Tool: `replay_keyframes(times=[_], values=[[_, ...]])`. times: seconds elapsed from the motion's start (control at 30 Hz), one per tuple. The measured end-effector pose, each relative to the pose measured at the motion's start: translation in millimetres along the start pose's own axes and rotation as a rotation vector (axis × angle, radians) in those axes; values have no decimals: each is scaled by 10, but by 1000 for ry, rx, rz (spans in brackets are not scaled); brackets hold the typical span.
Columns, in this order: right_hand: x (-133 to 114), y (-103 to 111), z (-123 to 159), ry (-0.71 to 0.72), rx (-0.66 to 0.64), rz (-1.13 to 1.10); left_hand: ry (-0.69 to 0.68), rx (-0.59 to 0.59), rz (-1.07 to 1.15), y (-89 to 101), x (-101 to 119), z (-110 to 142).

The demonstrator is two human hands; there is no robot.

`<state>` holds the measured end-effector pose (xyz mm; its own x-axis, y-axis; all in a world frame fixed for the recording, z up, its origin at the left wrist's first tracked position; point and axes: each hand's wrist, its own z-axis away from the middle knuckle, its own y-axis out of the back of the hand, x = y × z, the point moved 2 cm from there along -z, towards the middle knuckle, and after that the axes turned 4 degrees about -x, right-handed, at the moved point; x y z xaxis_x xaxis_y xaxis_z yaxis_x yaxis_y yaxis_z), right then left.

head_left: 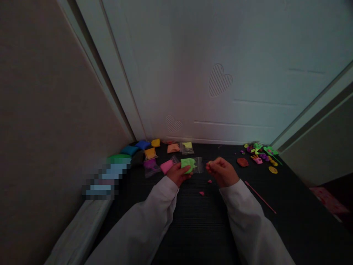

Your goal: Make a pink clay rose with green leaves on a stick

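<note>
My left hand (pixel 178 174) is closed around a clear zip bag of light green modelling clay (pixel 188 165), its thumb lying across the front. The bag's clear end points right, toward my other hand. A short gap away, my right hand (pixel 223 172) is pinched, with a tiny greenish bit between thumb and forefinger, too small to make out well. Below the hands lie two small pink clay pieces (pixel 202 193) on the dark table. A bag of pink clay (pixel 166 166) rests just left of my left hand, partly hidden by it.
More bagged clay, such as purple (pixel 150 165), orange (pixel 150 153) and peach (pixel 173 148), lies at the back left. Several small clay shapes (pixel 257 159) sit at the back right. A thin pink stick (pixel 260 197) lies right of my right arm. A white door (pixel 193 92) stands behind the table.
</note>
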<state>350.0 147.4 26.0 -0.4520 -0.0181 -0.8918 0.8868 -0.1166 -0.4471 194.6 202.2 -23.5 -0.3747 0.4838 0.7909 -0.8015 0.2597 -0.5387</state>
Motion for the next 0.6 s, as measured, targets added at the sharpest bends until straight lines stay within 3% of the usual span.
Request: replay_keyframes(times=[0.37,0.5,0.6], values=[[21,45,-47,121,16,31,-23,-32,-27,-17,12,7],[13,56,-52,127,1,14,-126,-15,-134,-17,22,11],[2,72,-59,130,31,-20,-240,46,-354,0,16,8]])
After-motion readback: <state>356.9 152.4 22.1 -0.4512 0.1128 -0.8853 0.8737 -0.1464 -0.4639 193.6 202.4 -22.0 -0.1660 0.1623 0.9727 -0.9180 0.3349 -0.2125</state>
